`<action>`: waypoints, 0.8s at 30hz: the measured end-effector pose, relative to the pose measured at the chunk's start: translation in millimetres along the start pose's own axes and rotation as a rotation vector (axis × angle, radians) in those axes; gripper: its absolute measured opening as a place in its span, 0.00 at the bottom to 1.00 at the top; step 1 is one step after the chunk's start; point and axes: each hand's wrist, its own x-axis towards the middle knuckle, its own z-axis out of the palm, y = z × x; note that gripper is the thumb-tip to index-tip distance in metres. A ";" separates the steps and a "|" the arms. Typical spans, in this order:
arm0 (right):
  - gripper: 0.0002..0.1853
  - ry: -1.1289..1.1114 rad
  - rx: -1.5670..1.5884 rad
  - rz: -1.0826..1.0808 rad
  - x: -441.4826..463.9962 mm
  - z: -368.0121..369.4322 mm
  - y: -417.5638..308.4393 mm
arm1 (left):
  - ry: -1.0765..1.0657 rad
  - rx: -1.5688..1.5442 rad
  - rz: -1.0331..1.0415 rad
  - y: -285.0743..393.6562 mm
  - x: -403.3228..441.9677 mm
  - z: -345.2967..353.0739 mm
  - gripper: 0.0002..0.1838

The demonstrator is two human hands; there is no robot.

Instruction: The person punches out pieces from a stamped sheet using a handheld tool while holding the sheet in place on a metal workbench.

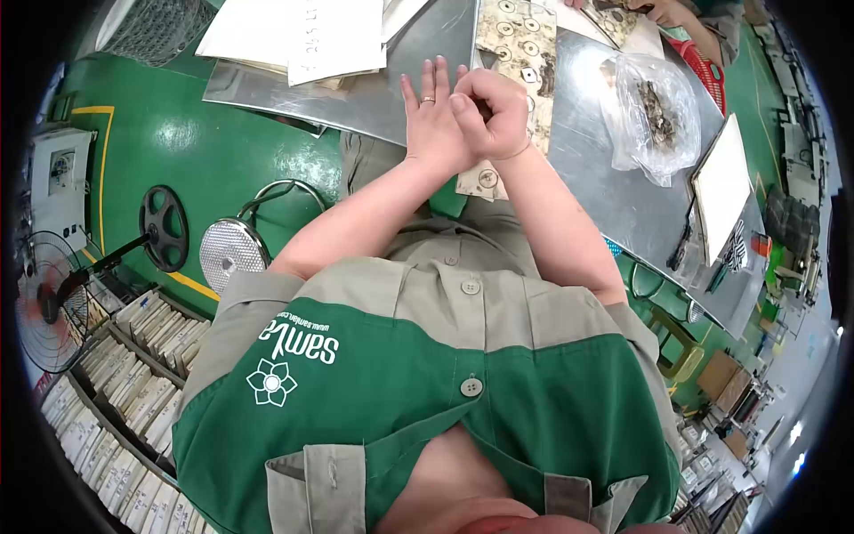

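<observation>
Above the near edge of a metal table (578, 151), my two hands meet in front of me. My left hand (436, 120) has its fingers spread, with a ring on one of them. Against its thumb side, my right hand (496, 111) is curled into a fist; the left thumb is hidden there, and I cannot make out what the fist encloses. Behind and below the hands lies a stained, cream-coloured strip (516, 44) printed with round marks. White paper sheets (334, 40) with handwriting lie to the left of my hands.
A clear plastic bag (658, 120) with dark scraps sits right of the strip. Beyond are a red basket (703, 71) and another person's hand (667, 12). A white panel (722, 191) lies at the table's right. Left stand a round stool (233, 254) and a fan (52, 298).
</observation>
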 end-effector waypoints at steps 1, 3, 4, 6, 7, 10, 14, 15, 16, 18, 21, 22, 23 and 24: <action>0.08 -0.015 -0.021 -0.053 -4.9 0.5 -4.4 | 0.024 0.022 0.027 -3.5 -2.3 5.3 0.49; 0.07 -0.030 0.020 -0.174 -13.6 3.6 -12.8 | 0.034 0.110 0.042 -5.5 -0.7 11.0 0.48; 0.07 -0.032 0.026 -0.174 -10.0 4.8 -7.1 | 0.032 0.113 0.037 -6.0 -1.9 11.2 0.48; 0.09 0.019 -0.044 -0.070 -1.9 1.0 5.6 | 0.025 0.040 0.013 -0.2 -4.6 4.9 0.48; 0.09 0.007 -0.011 0.048 5.6 0.7 -2.2 | -0.110 -0.013 -0.012 6.7 -2.0 -21.9 0.49; 0.10 0.006 -0.089 -0.009 -3.1 1.5 -4.9 | 0.007 0.108 0.011 -1.7 -3.8 5.7 0.51; 0.10 -0.035 -0.186 -0.120 4.7 2.3 12.3 | -0.082 -0.036 -0.051 11.2 -3.2 -27.5 0.48; 0.10 0.015 -0.158 -0.077 9.1 9.6 9.7 | -0.142 -0.131 -0.051 4.3 1.1 -16.3 0.47; 0.10 0.018 -0.159 -0.081 8.7 9.7 7.4 | -0.138 -0.128 -0.048 1.6 -3.3 -5.0 0.47; 0.08 -0.007 -0.117 -0.145 3.8 12.6 -2.1 | 0.049 0.252 0.043 -2.1 -7.5 9.7 0.47; 0.07 -0.038 -0.078 -0.162 -0.3 14.5 -1.9 | 0.055 0.289 0.061 -7.4 -11.8 17.9 0.46; 0.08 -0.035 -0.085 -0.136 4.9 12.7 4.5 | 0.069 0.213 0.066 -7.3 -14.4 15.9 0.46; 0.08 -0.035 -0.088 -0.138 2.5 14.6 6.6 | 0.086 0.137 0.070 -7.1 -15.2 13.1 0.46; 0.09 -0.001 -0.101 -0.166 1.7 19.0 7.6 | 0.107 0.063 0.077 -6.8 -13.3 10.4 0.46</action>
